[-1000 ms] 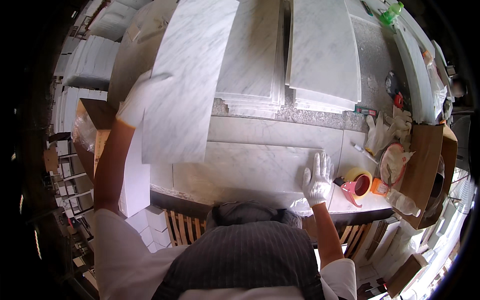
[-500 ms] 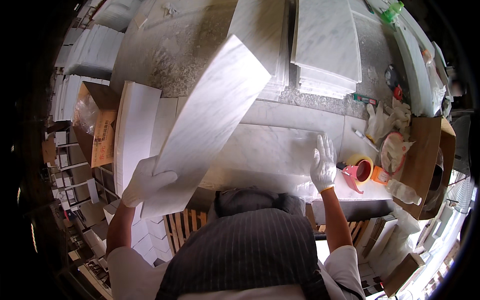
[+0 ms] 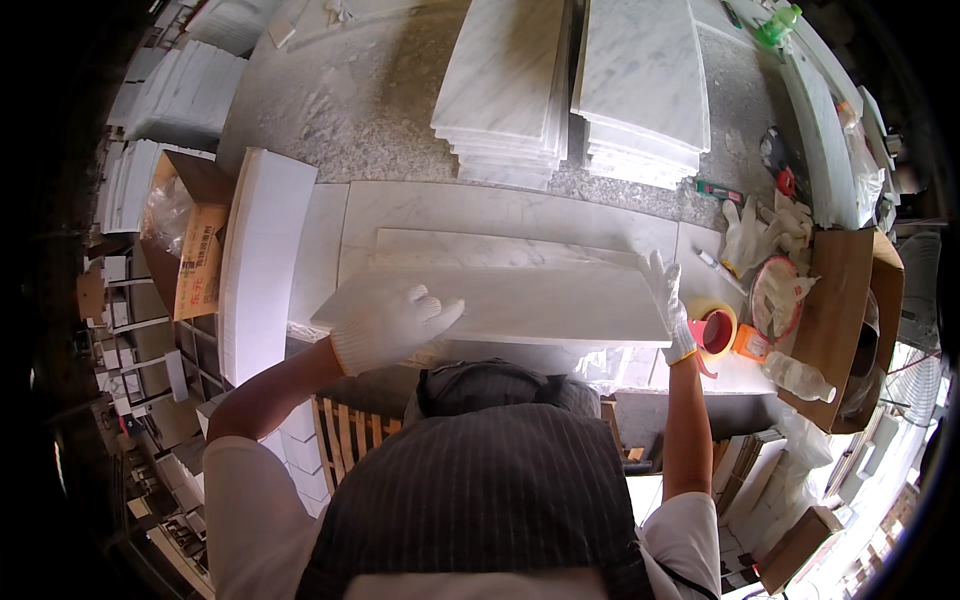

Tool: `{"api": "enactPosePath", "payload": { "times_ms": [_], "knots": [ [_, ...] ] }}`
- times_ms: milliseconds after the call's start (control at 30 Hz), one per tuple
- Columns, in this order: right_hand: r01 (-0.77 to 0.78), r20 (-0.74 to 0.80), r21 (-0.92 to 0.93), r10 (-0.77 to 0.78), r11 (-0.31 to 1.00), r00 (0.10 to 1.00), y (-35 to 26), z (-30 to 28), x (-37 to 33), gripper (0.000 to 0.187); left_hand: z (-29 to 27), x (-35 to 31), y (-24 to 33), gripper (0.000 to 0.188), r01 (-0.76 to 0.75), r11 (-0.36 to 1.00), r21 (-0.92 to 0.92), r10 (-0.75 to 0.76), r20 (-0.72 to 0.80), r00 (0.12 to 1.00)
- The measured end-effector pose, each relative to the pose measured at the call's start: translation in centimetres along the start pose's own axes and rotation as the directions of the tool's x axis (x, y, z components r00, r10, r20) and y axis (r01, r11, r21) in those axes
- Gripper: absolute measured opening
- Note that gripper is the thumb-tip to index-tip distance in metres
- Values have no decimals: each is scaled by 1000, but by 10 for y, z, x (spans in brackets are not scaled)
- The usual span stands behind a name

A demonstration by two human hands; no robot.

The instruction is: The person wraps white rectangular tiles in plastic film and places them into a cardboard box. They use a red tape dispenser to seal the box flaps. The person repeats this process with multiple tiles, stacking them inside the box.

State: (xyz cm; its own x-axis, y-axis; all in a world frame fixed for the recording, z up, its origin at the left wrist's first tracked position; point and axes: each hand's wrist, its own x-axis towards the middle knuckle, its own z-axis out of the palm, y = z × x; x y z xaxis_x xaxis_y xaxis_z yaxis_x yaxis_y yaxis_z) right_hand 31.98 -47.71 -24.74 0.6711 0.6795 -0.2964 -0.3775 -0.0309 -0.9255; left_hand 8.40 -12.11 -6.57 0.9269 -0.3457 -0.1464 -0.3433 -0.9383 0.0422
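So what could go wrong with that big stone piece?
The upper marble slab overlaps the lower slab, so their edges might knock together and chip. The right hand, at the upper slab's right end, is close beside the red tape dispenser and could bump it.

Pale grey-white rectangular stone slab (image 3: 540, 303), white-gloved hands (image 3: 385, 325), grey-streaked white stacked marble slabs (image 3: 640, 80), charcoal pinstriped cloth apron (image 3: 480, 490)
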Motion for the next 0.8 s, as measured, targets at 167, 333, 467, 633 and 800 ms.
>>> {"api": "enactPosePath", "payload": {
  "times_ms": [167, 333, 467, 633, 800],
  "knots": [
    [107, 35, -232, -102, 967, 994, 1, -4, 2, 59, 38, 14, 3, 47, -64, 997, 48, 72, -188, 980],
    [171, 43, -434, -169, 885, 985, 8, -7, -1, 61, 67, 12, 6, 43, -16, 1000, 12, 18, -175, 984],
    [89, -38, -501, -125, 861, 991, 12, 2, 0, 62, 81, 11, 11, 39, 6, 1000, 22, -3, -176, 984],
    [-156, -208, -550, 46, 820, 977, -9, 26, 5, 76, 96, 20, 25, 32, 44, 999, -19, -47, -274, 960],
    [-142, -246, -697, -48, 703, 968, -2, 36, 5, 80, 118, 22, 31, 24, 109, 993, 47, -91, -294, 951]
  ]
}}
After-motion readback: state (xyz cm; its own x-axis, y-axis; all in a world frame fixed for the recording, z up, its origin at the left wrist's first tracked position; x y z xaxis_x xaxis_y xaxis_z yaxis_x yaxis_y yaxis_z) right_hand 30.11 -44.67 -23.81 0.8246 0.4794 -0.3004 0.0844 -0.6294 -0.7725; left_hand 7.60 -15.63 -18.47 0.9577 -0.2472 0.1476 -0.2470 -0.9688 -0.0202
